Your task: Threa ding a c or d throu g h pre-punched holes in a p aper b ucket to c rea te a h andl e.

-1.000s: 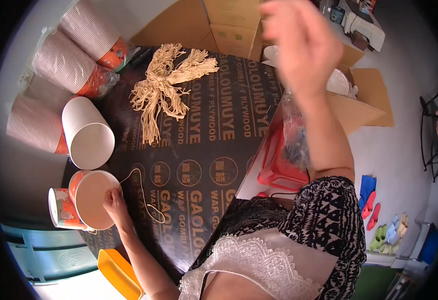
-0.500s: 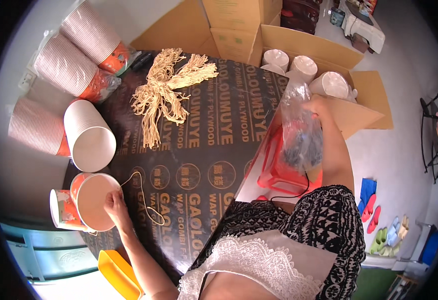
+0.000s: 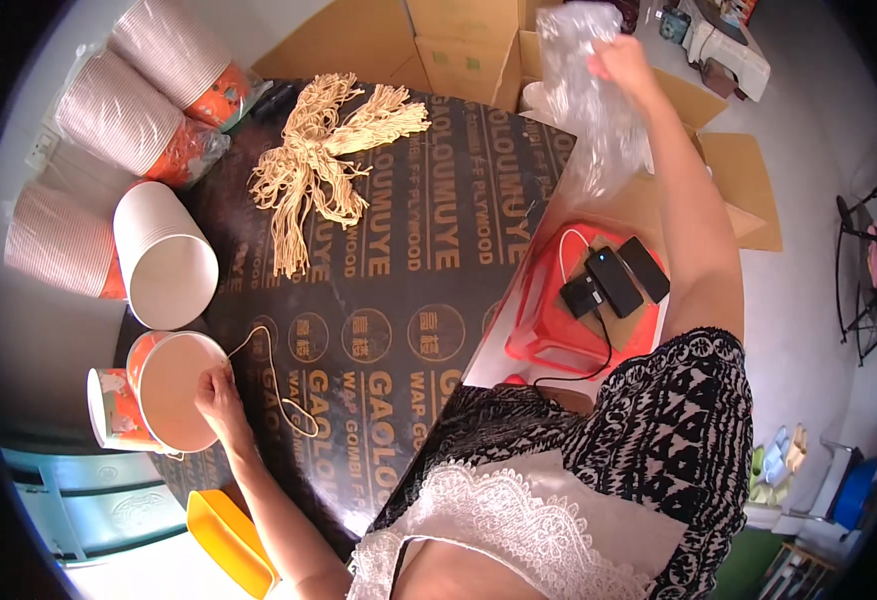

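Observation:
My left hand [image 3: 220,398] is closed on the near right rim of a large orange-and-white paper bucket [image 3: 173,385], which lies on its side with its mouth toward me. A pale cord [image 3: 280,395] runs from beside that rim onto the dark board. Behind the bucket is a smaller patterned paper tub [image 3: 113,408]. My right hand [image 3: 613,62] is raised at the far right, its fingers wrapped round a crumpled clear plastic bag [image 3: 590,125]. The bag hangs in front of an open carton [image 3: 743,165] and hides part of its contents.
Stacked white buckets [image 3: 168,265] and plastic-wrapped bucket stacks [image 3: 123,120] line the left side. A bundle of cream cords [image 3: 323,160] lies on the printed dark board [image 3: 398,240]. Black devices with cables [image 3: 613,280] rest on a red stool [image 3: 538,320]. A yellow tray [image 3: 226,540] sits lower left.
My right hand has lifted the plastic bag up and away, uncovering the black devices on the red stool. My left hand stays at the bucket's rim.

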